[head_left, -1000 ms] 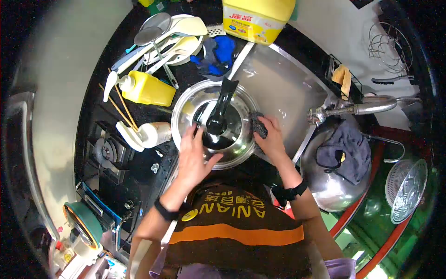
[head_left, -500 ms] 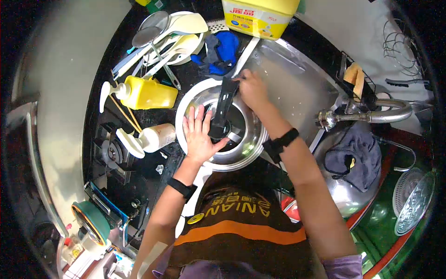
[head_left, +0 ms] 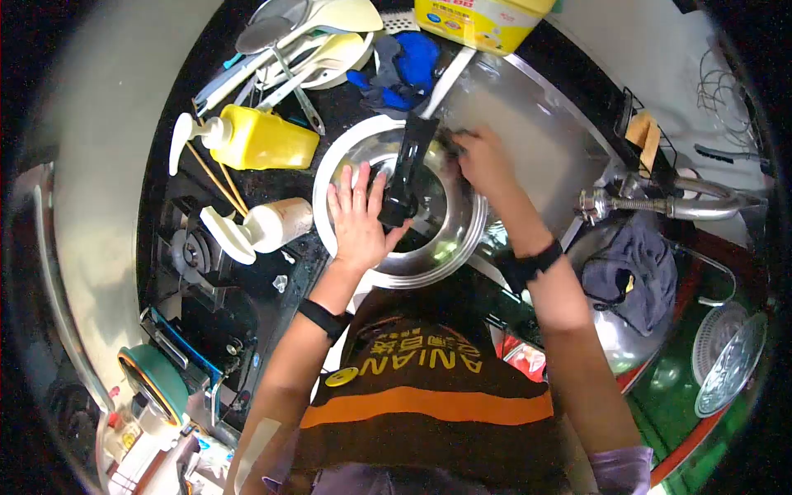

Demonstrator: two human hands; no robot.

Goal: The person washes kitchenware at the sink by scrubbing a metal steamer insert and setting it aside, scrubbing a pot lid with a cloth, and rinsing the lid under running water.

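A round, shiny metal pan or lid [head_left: 445, 235] with a pale rim lies in front of me; which of the two, I cannot tell. A long black handle-like piece [head_left: 414, 153] runs from its middle to the far rim. My left hand [head_left: 360, 216] lies with fingers stretched over the left side of the metal piece, beside the black part. By the right rim, my right hand [head_left: 485, 161] is curled and blurred. Something small and dark shows at its fingertips, too smeared to name.
A metal sink [head_left: 528, 124] and its faucet [head_left: 627, 205] are to the right. On the left stand a yellow pump bottle [head_left: 268, 142], a white pump bottle [head_left: 280, 224] and a gas burner [head_left: 190, 252]. Utensils [head_left: 330, 58] and a blue-grey cloth [head_left: 404, 70] lie behind.
My right hand has moved right, from the far end of the black piece to the right rim. The black piece has tilted slightly. My left hand stays over the metal piece.
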